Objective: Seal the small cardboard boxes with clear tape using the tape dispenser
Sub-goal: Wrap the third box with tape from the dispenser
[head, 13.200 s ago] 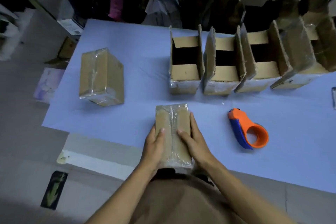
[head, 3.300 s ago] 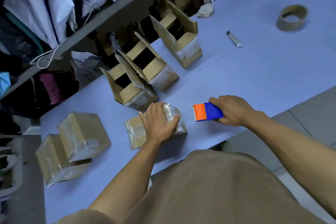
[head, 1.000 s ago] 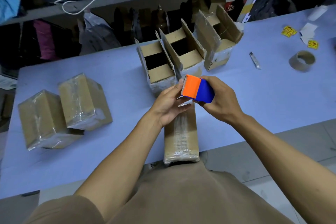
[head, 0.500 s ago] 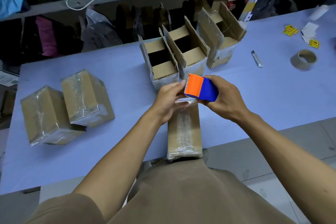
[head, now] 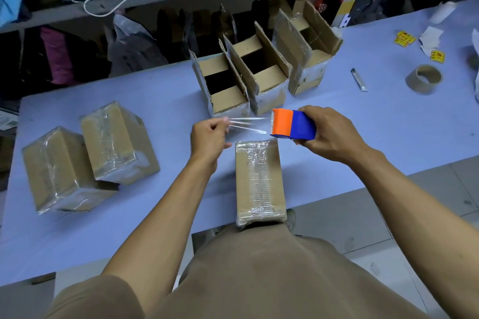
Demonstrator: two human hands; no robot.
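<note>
1. Left hand (head: pixel 208 137) now pinches a freshly drawn strip of clear tape (head: pixel 247 124), stretched from the orange-and-blue tape dispenser (head: pixel 293 124) clenched in right hand (head: pixel 328 134).
2. Both hover just beyond the half-taped small brown cardboard box (head: pixel 259 181); next pass looks imminent.

- The left hand (head: pixel 208 137) is raised at about 11 o'clock from the person's chest, fingers curled, pinching the free end of the clear tape (head: pixel 247 124) at the fingertips.
- The left forearm runs bare from the lower left up to that hand, wrist roughly straight.
- The right hand (head: pixel 330 134) is at about 1 o'clock, level with the left, fingers wrapped around the blue body of the tape dispenser (head: pixel 293 124).
- The right forearm comes in bare from the lower right.
- The two hands are apart, the tape stretched between them.
</note>
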